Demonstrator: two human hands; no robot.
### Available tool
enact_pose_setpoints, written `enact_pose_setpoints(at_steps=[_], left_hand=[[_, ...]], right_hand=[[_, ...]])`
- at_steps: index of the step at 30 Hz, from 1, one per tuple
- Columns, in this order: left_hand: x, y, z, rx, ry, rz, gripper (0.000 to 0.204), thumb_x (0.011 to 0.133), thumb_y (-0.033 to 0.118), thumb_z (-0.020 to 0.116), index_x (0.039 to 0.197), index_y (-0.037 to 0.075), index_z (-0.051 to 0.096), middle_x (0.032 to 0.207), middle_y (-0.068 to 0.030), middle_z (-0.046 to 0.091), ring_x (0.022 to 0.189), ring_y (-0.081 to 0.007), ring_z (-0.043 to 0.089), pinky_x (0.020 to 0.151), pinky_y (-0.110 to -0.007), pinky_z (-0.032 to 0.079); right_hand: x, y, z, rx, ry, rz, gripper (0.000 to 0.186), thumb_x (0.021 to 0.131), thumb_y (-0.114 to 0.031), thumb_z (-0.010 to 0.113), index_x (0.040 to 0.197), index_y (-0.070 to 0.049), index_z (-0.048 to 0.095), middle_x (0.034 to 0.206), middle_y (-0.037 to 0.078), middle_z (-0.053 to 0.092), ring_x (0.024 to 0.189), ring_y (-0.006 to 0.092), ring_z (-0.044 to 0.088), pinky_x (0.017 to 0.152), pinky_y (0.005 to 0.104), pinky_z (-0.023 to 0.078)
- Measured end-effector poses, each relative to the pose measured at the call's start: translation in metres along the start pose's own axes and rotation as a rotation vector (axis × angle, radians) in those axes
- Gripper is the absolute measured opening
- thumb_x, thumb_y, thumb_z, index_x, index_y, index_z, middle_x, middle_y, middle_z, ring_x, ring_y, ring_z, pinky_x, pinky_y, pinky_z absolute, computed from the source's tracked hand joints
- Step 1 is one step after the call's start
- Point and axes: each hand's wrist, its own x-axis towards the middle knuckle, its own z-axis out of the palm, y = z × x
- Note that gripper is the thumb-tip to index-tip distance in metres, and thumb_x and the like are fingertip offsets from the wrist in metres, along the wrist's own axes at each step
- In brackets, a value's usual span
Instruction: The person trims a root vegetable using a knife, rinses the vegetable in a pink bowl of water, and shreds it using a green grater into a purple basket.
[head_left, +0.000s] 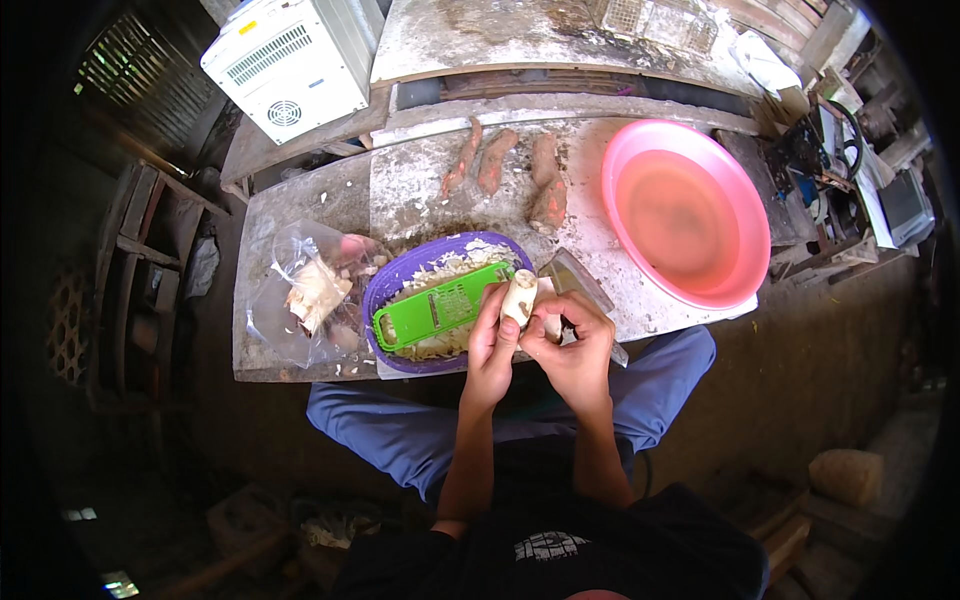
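I note the peeled root (519, 297) upright, long axis pointing away; left hand (490, 345) grip clamped on it; right hand (572, 345) grip closed alongside, green slicer (440, 306) just left.

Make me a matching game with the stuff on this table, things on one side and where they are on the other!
Things:
1. Grater
2. Peeled root
3. Pink basin
4. Unpeeled roots

Places:
A. Far right of the table, nothing in it
B. Lying across the purple bowl
C. In a row at the table's far side
D. Held between the left hand and right hand

Pairs: 1-B, 2-D, 3-A, 4-C
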Motion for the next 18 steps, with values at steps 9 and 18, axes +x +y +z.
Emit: enact_pose_setpoints(at_steps=[9, 18], left_hand=[[-0.006, 0.001, -0.008, -0.257, 0.067, -0.041, 0.055, 0.091, 0.034, 0.044, 0.13, -0.002, 0.03, 0.127, -0.013, 0.043, 0.118, -0.0211, 0.041, 0.101, -0.037, 0.029], [-0.003, 0.003, -0.007, -0.099, 0.03, -0.023, 0.049, 0.093, 0.03, 0.042, 0.127, -0.005, 0.035, 0.116, -0.0083, 0.044, 0.105, -0.0155, 0.044, 0.092, -0.029, 0.033]], right_hand=[[0.001, -0.001, -0.005, 0.099, -0.015, 0.011, 0.013, 0.064, 0.002, 0.064, 0.077, -0.001, 0.062, 0.063, 0.007, 0.055, 0.051, 0.0126, 0.05, 0.048, 0.0252, 0.04], [-0.001, -0.01, -0.005, 0.058, -0.099, 0.016, 0.015, 0.066, 0.001, 0.066, 0.081, -0.001, 0.065, 0.068, 0.007, 0.057, 0.05, 0.0109, 0.049, 0.047, 0.023, 0.04]])
